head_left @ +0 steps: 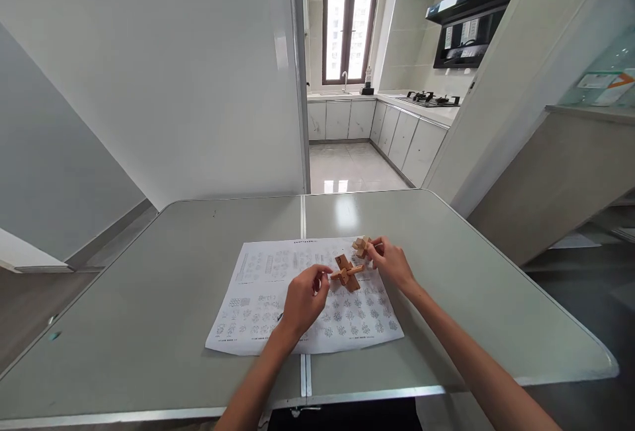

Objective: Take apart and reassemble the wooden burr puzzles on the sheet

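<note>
On a printed sheet [262, 285] lies a wooden interlocking puzzle [348, 274] of crossed pieces, with a dark mark on one flat piece. My left hand [303, 299] is at its left end, thumb and forefinger curled together against the tip of a stick. Just behind it is a smaller, star-shaped wooden puzzle [362, 246]. The fingertips of my right hand [391, 262] are closed on that one's right side. A small dark item [280, 316], too small to name, shows beside my left wrist.
The sheet lies across the metal seam of a grey-green table [149, 312]. A small green bit [54, 336] is near the table's left edge. Beyond the far edge, a doorway leads to a kitchen with white cabinets [342, 119]. A large plastic bottle [605, 80] stands on a ledge at right.
</note>
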Motion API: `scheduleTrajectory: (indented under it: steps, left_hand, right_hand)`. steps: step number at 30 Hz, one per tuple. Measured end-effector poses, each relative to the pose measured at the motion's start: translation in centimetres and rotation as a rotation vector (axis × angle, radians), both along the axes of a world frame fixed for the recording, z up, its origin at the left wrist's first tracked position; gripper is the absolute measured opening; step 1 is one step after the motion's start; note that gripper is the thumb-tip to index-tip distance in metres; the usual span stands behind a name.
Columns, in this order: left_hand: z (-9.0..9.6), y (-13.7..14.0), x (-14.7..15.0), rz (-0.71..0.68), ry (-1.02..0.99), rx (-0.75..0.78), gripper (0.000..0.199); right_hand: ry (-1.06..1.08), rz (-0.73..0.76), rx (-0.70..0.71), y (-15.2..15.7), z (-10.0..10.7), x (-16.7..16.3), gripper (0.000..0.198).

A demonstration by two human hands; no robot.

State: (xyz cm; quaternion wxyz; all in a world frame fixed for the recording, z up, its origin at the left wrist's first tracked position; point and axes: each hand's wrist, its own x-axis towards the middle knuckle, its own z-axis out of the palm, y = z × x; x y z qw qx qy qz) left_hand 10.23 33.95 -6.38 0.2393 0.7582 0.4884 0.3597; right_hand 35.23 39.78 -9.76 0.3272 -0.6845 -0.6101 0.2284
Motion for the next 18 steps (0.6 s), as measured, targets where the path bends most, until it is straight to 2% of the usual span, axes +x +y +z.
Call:
scheduleTrajectory:
  steps: [3,5,9,12,15,18]
  left_hand:
    - [-0.8,0.7,-0.2,-0.003,0.055,0.134,0.019]
    - [-1.3,0.9,0.3,-0.044,0.055,0.167,0.022]
    - [-2.3,1.2,1.9,-0.085,0.021,0.113,0.044]
    - [-3.4,1.3,2.2,-0.054,0.037,0.088,0.059]
    - [-4.8,1.3,2.3,-0.023,0.082,0.055,0.083]
    - [-5.9,1.4,3.1,-0.059,0.058,0.012,0.093]
  right_hand:
    - [0.219,0.021,0.063,-1.3,-1.0,0.3,0.043]
    - [0.32,-0.014,0.085,-2.0,-1.7,0.4,0.05]
    - [0.38,-0.035,0.105,-2.8,-2.3,0.3,0.056]
    - [0.409,-0.016,0.156,-2.9,-1.9,0.1,0.053]
    - [0.472,-0.027,0.188,-2.9,-1.4,-0.3,0.05]
    - [0.513,-0.017,0.193,-3.0,-1.1,-0.5,0.051]
